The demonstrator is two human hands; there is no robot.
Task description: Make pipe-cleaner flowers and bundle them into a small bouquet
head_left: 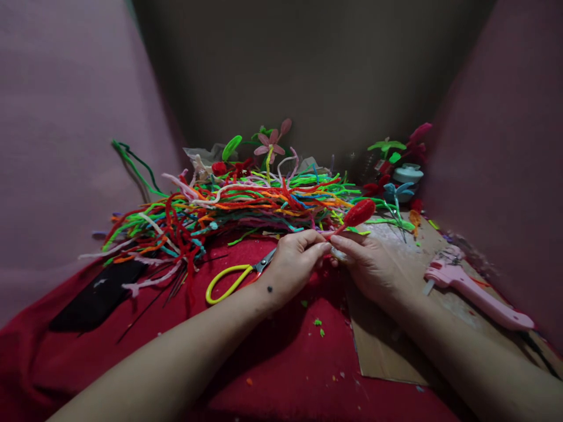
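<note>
A red fuzzy pipe-cleaner petal (359,212), rounded at the top and narrowing to a thin stem, tilts up to the right above my fingers. My left hand (295,261) is closed, thumb and forefinger pinching the stem's lower end. Against it, my right hand (372,264) is also closed, its thumb and fingers on the same stem just below the petal. Something small and pale shows under the right thumb, too hidden to name. Partly behind my left wrist lie yellow-handled scissors (229,284), and beyond both hands spreads a pile of coloured pipe cleaners (264,202).
A pink glue gun (479,293) rests on a cardboard sheet (387,351) at right. On the red cloth (272,363), a black phone-like slab (97,299) lies at left. Behind the pile stand a pink pipe-cleaner flower (270,145) and a light-blue lidded container (408,173).
</note>
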